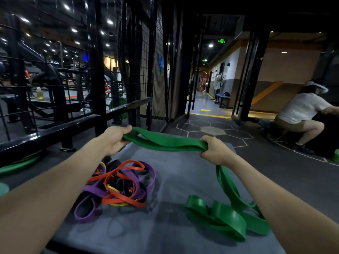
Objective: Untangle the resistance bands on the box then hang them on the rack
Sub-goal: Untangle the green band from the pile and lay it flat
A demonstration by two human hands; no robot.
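Dim gym, grey box (174,180): left hand (114,139) and right hand (213,150) both grip the green band (165,143), its tail hidden behind the right forearm; tangled bands (119,184) overlap, hard to separate.

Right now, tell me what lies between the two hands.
In the head view, a stretch of green band spans from the left hand to the right hand, above the grey box top.

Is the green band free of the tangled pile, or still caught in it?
Free. The green band runs between left hand and right hand, its tail coiled on the box apart from the tangled pile.
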